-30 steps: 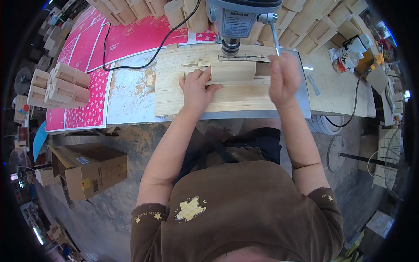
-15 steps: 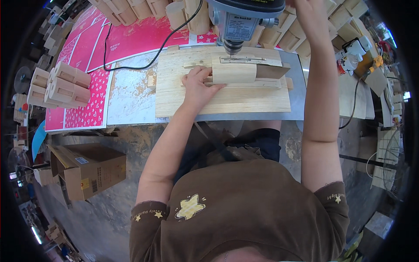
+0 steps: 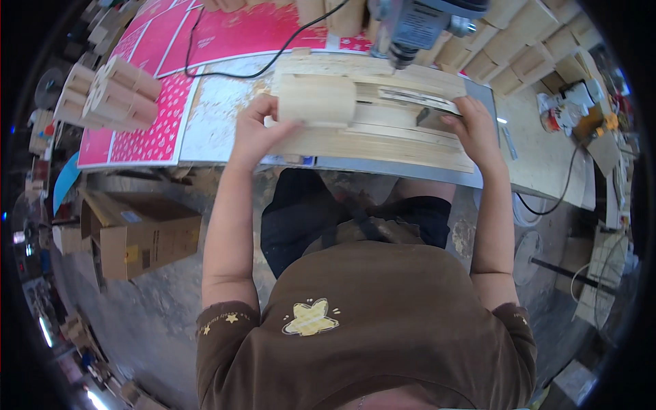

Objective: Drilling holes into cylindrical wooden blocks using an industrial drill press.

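Observation:
My left hand point(image 3: 260, 128) grips the left end of a pale wooden cylinder point(image 3: 318, 101), thumb at the near side and fingers behind. The cylinder lies at the left part of a flat wooden jig board point(image 3: 383, 147). My right hand point(image 3: 478, 133) is closed around the right end of a dark-faced rectangular block point(image 3: 433, 119) between the wooden rails of the jig. A slim metal slide point(image 3: 417, 99) runs along the far rail, beside my right fingertips. The bench drill point(image 3: 420, 31) stands behind, its chuck and bit above the jig's far side, apart from the cylinder.
Grooved wooden cylinders point(image 3: 109, 96) stand on the pink patterned covering at left. More wooden pieces point(image 3: 526, 51) are stacked behind the drill. A black cable point(image 3: 270, 58) crosses the far table. White containers point(image 3: 564, 109) sit at right; a cardboard box point(image 3: 147, 239) is on the floor.
My right hand has come down from beside the drill head to the block. My left hand has moved left with the wooden cylinder, leaving a gap between it and the block. The view has shifted.

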Tool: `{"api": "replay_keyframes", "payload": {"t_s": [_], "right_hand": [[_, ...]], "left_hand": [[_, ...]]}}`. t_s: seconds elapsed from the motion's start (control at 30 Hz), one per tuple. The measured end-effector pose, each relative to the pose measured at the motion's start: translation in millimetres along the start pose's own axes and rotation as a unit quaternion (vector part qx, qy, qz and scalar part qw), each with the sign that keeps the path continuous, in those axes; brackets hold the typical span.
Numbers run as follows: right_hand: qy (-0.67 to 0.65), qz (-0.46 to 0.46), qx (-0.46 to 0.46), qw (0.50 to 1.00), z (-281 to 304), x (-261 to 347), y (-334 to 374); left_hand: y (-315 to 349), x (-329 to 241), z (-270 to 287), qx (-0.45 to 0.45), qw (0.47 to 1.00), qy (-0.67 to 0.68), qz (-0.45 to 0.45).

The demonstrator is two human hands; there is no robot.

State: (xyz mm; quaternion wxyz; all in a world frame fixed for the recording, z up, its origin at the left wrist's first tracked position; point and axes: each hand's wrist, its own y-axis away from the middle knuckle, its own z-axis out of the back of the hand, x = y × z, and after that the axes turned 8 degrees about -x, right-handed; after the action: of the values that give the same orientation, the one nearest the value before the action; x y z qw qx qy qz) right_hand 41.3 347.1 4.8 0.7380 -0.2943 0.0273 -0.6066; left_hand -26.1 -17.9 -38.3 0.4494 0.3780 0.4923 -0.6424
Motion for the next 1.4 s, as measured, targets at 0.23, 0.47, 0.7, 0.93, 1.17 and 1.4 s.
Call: {"api": "replay_keyframes", "payload": {"t_s": [0.23,0.47,0.7,0.93,1.17,1.4], "right_hand": [[0.002,0.009,-0.025,1.000,-4,21,7],[0.010,0.015,-0.036,0.999,-8,18,19],[0.013,-0.001,-0.048,0.999,-6,26,21],[0.021,-0.014,-0.041,0.999,-9,26,19],[0.030,-0.046,-0.034,0.998,-6,32,19],[0.040,-0.099,-0.010,0.994,-8,30,21]], "left_hand": [[-3,-27,88,-0.156,0.965,0.133,0.162],[7,-9,138,-0.264,0.896,-0.356,-0.028],[25,27,146,-0.280,0.911,-0.301,0.028],[-8,-14,201,-0.293,0.901,-0.319,0.023],[-139,-86,328,-0.363,0.869,-0.334,-0.044],[-243,-38,430,-0.374,0.704,-0.604,-0.020]]}}
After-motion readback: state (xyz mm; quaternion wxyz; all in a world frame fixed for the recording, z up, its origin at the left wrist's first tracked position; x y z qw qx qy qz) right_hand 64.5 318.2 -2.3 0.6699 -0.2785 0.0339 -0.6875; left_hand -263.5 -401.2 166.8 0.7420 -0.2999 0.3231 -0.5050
